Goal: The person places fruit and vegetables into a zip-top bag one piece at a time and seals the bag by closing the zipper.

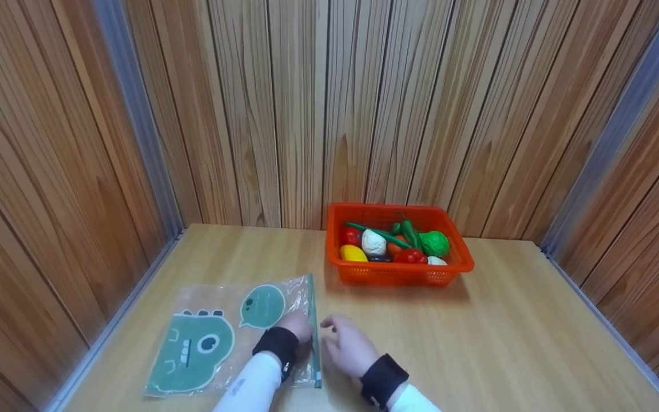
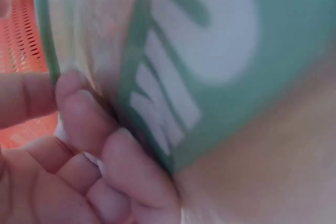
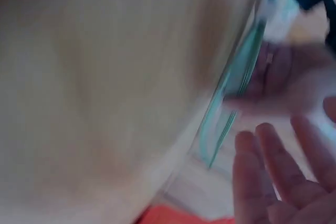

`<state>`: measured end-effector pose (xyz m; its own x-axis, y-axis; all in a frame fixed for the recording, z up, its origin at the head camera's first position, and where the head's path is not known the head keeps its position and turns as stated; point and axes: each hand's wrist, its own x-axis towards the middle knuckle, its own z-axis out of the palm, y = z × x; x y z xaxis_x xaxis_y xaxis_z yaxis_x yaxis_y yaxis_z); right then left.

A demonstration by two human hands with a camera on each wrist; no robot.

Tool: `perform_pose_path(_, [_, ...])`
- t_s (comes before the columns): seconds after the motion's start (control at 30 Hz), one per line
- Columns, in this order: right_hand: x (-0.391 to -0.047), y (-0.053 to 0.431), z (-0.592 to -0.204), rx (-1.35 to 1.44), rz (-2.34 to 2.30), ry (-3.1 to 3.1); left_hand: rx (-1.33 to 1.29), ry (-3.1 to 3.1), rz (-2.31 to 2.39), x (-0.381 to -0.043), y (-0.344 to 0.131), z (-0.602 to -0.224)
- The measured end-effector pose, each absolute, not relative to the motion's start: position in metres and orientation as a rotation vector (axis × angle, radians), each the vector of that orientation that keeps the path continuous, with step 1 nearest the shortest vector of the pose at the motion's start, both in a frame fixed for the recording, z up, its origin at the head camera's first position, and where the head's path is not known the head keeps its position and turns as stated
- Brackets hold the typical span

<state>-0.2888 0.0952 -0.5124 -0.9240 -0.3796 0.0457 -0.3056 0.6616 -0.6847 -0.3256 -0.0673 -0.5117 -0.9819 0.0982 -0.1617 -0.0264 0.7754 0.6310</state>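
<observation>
A clear zip bag (image 1: 221,337) printed with a green cartoon creature and a speech bubble lies flat at the left. My left hand (image 1: 297,327) is over its green zip edge (image 1: 316,355). Up close in the left wrist view, the curled fingers (image 2: 86,121) and thumb pinch the bag's edge. Just right of the zip, my right hand (image 1: 351,346) hovers with loosely bent fingers, holding nothing. In the right wrist view its fingers (image 3: 278,166) are apart from the zip edge, which stands slightly parted near the left hand.
An orange-red plastic basket (image 1: 401,276) stands at the back, right of centre. It holds toy vegetables, among them a green cabbage (image 1: 434,244), a red pepper (image 1: 411,256) and a yellow piece (image 1: 353,253). Wood-patterned walls (image 1: 306,114) enclose the table (image 1: 512,326).
</observation>
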Motion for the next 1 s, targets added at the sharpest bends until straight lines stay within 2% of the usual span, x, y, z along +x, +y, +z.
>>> perform_pose_path(0.3, [-0.293, 0.106, -0.516, -0.617, -1.04, 2.642, -0.011, 2.542, 1.244, -0.323, -0.071, -0.509])
perform_pose_path(0.5, [-0.292, 0.103, -0.517, -0.704, -0.773, 2.652, -0.041, 2.545, 1.35, -0.318, -0.075, -0.492])
perform_pose_path(0.77, [-0.288, 0.108, -0.517, -0.912, -0.532, 2.742, -0.162, 3.014, 1.028, -0.305, -0.082, -0.448])
perform_pose_path(1.0, [-0.293, 0.119, -0.513, -0.799, -0.629, 2.693, -0.231, 3.218, 0.946, -0.291, -0.085, -0.428])
